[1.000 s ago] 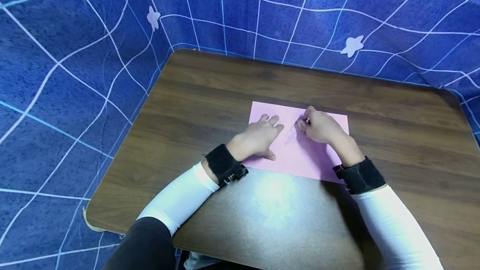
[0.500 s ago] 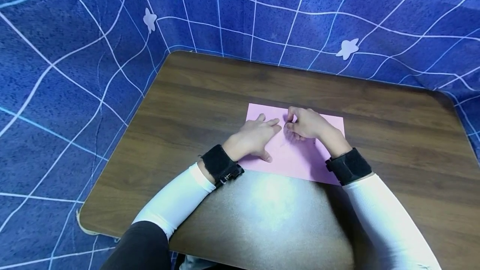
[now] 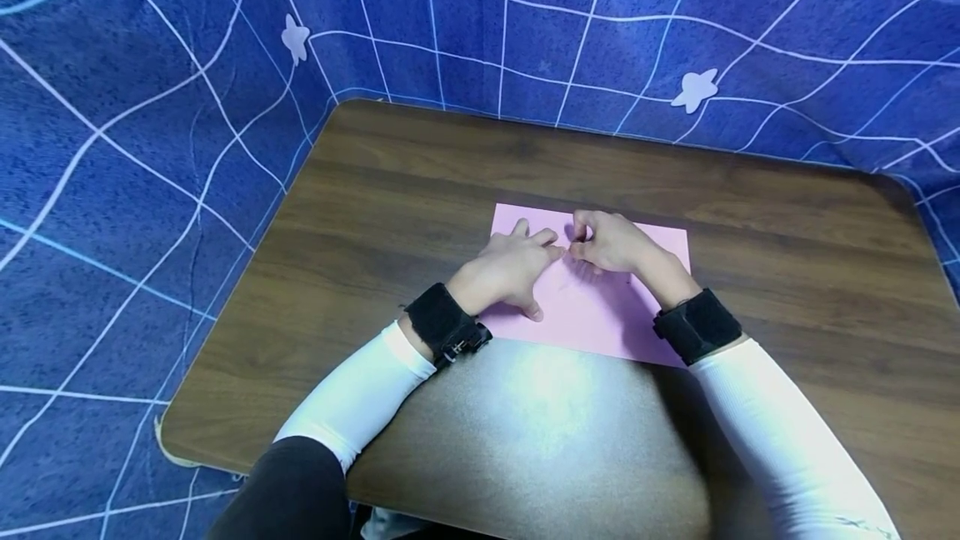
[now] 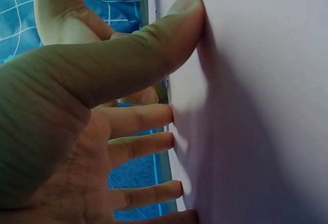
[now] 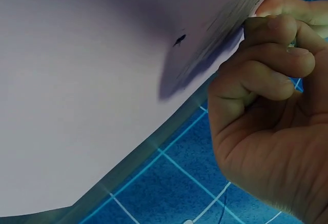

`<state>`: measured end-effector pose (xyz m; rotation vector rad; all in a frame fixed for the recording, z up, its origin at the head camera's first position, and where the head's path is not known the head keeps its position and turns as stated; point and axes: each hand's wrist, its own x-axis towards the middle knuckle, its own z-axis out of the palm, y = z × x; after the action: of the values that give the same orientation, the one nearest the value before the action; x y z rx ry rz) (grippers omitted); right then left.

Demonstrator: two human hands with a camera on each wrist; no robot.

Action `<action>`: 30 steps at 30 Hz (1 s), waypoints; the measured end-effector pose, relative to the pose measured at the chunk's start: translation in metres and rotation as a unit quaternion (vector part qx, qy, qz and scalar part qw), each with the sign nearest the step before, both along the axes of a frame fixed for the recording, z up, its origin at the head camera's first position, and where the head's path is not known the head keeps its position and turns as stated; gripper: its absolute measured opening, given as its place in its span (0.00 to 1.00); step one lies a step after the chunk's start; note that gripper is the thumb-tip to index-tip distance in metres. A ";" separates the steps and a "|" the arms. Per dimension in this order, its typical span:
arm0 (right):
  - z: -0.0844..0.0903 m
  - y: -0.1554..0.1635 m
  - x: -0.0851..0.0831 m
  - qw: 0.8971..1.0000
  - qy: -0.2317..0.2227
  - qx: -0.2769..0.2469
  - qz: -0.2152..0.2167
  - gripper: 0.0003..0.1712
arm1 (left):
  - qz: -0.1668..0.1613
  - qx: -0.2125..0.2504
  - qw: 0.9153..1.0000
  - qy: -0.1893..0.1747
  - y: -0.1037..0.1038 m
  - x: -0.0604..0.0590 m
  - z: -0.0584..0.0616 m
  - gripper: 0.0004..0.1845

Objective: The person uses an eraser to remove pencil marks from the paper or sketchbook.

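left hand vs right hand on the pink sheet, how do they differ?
The left hand lies spread, straight fingers pressing the pink paper; the right hand is curled, fingertips seemingly pinching something small. The left hand sits nearer the sheet's left edge, the right hand nearer its middle. Both wear black wrist straps and white sleeves.

Dark wooden table (image 3: 420,215) (rounded corners) bears pink paper (image 3: 600,315).

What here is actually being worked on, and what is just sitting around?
In use:
- pink paper
- left hand, fingers spread flat on it
- right hand, fingers curled at the sheet

Just there:
- wooden table
- blue checked cloth
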<state>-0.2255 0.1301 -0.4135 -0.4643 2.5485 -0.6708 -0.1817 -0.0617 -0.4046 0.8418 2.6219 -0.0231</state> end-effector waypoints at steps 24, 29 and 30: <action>-0.001 0.067 0.030 0.997 0.060 0.027 -0.046 0.06 | 0.002 0.004 1.000 0.000 -0.003 0.001 -0.001 0.58; 0.003 0.066 0.029 0.998 0.037 0.027 -0.040 0.05 | 0.000 0.006 1.000 0.003 -0.001 0.002 -0.002 0.58; 0.004 0.066 0.028 0.998 0.029 0.029 -0.036 0.05 | -0.001 0.006 1.000 0.003 0.000 0.002 -0.002 0.58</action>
<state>-0.1974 0.1961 -0.4094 -0.3785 2.6429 -0.6156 -0.1798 -0.0620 -0.4068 0.8483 2.6289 -0.0097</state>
